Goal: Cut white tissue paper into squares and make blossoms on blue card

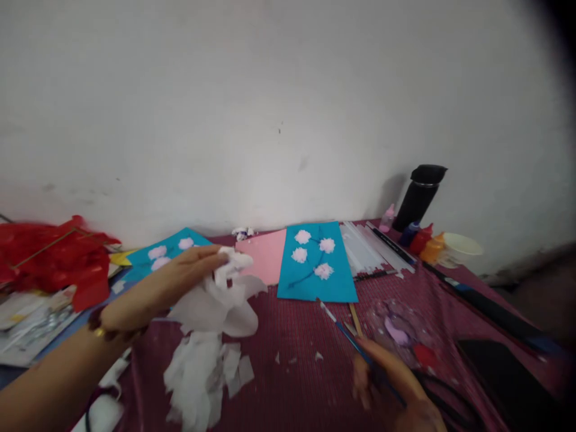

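Note:
My left hand (204, 262) is closed on a crumpled white tissue (234, 300), which hangs above the table. Below it lies a pile of torn white paper pieces (198, 378). My right hand (387, 378) grips a blue paintbrush (348, 336), its bristles pointing up and away, near the lower edge of a blue card (292, 288). That card carries several pale pink blossoms (324, 271) and a dark painted branch. Another blue card (141, 257) with similar blossoms is partly hidden behind my left arm. A clear palette (375, 315) with lilac and red paint is beside my right hand.
Red plastic (49, 258) is heaped at the left. White glue sticks (362, 249), paint bottles (420, 240), a black tumbler (418, 195) and a pale bowl (463, 244) stand or lie at the back right. A black phone-like slab (504, 384) is near right.

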Demonstrator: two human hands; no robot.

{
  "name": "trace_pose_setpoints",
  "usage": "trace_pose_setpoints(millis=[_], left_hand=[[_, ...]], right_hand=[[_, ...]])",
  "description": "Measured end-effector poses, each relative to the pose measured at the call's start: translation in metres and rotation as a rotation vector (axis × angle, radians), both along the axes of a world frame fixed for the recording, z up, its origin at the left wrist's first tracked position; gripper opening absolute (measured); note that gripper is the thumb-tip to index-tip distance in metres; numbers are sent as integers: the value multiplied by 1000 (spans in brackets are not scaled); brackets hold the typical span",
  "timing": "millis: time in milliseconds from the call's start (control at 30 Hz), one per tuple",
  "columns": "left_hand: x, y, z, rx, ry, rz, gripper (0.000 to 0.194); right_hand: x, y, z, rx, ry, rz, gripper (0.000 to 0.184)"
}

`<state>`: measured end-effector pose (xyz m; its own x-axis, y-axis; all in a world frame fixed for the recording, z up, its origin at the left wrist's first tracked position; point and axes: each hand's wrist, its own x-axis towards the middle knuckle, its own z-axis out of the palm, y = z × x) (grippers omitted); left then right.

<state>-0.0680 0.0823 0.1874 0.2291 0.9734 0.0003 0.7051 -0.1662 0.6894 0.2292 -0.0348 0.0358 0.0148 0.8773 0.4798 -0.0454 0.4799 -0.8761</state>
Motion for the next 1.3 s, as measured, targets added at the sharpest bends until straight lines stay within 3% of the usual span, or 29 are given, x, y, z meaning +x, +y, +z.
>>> trace_pose_setpoints(millis=[67,133,200,300,367,467,633,833,1067,1300], left_hand=[[18,-57,-22,-80,-5,-85,29],[38,-101,-63,-138,72,-265,33],[59,-127,-112,-145,175,-302,37],[88,-130,-175,65,361,-263,38],[101,-114,-197,221,422,-222,37],[111,-83,-200,297,257,-79,33],[119,-62,-182,3,-389,169,31],[136,-69,-188,-134,-685,272,21],[144,-80,-178,-503,-1398,359,23],[146,-97,-173,-810,-1553,343,8]], right_hand=[[-1,-13,1,16,39,15,46],[-3,-31,-2,-1,122,48,34],[-6,-48,-10,-32,186,81,29],[-6,-66,-30,-117,158,18,27],[-4,-72,-42,-178,107,-61,26],[-1,-72,-53,-199,37,-117,26],[-8,-63,-53,-108,-107,-123,27],[-23,-49,-50,-80,-263,-61,27],[-23,-51,-51,-68,-393,-63,30],[-16,-65,-51,-11,-396,-4,33]])
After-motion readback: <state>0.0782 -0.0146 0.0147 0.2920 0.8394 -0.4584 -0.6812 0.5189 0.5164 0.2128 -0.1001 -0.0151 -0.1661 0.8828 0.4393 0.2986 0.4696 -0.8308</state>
